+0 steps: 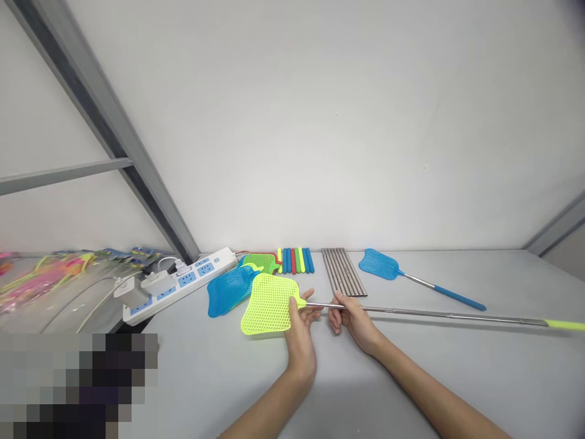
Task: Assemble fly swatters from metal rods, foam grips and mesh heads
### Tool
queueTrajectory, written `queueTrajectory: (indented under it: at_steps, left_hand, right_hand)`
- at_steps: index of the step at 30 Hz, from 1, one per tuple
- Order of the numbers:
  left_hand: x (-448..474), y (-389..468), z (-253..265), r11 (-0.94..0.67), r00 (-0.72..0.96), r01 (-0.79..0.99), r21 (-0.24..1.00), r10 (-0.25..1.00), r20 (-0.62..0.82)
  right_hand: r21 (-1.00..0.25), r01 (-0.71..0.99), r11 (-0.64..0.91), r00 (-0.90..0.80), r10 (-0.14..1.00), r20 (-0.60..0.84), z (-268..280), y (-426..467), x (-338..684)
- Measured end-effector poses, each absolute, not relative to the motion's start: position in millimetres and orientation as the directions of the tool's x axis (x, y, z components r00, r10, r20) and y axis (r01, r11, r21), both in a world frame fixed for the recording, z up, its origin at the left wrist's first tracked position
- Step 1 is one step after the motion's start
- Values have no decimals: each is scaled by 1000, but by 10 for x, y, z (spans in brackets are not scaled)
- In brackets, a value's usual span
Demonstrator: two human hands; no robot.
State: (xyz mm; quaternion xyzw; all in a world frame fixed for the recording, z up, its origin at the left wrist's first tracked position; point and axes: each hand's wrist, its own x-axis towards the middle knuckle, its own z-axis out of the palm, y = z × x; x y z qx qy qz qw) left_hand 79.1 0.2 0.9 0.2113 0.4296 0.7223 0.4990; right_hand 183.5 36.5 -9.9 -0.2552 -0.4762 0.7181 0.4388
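Observation:
A yellow fly swatter (269,306) with a perforated head spans the view, its thin metal rod drawn out long to the right and ending in a yellow grip (564,325). My left hand (301,335) holds the swatter at the neck, thumb on the head's edge and fingers behind it. Around the metal rod, a little right of the head, my right hand (354,320) is closed with its fingers pinching. Behind my left hand lie blue swatter heads (231,291) and a green swatter head (261,263), partly overlapped by the yellow one.
Several coloured grips (296,260) lie in a row by the wall, beside several metal rods (343,271). A blue fly swatter (380,264) rests at the right. A white power strip (180,283) with plugs stands left, near plastic-bagged items (59,280).

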Motion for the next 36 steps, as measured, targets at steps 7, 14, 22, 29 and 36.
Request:
queueTrajectory:
  at_steps: [7, 14, 22, 29, 36]
  left_hand:
    - [790, 11, 32, -134, -421, -606, 784, 890, -173]
    - [794, -38, 35, -102, -369, -584, 805, 917, -152]
    - [799, -41, 57, -95, -378, -557, 825, 914, -150]
    - [806, -38, 87, -103, -390, -575, 812, 906, -161]
    - [786, -37, 129, -138, -386, -611, 779, 912, -141]
  right_hand:
    - [-925, -347, -157, -474, 880, 29, -98, 344, 1861]
    - [-923, -342, -175, -463, 886, 4, -68, 336, 1875]
    - [-922, -344, -175, -466, 885, 6, -64, 341, 1879]
    - [-924, -342, -172, -476, 879, 13, -52, 337, 1891]
    - [-935, -323, -148, -508, 860, 39, -64, 339, 1886]
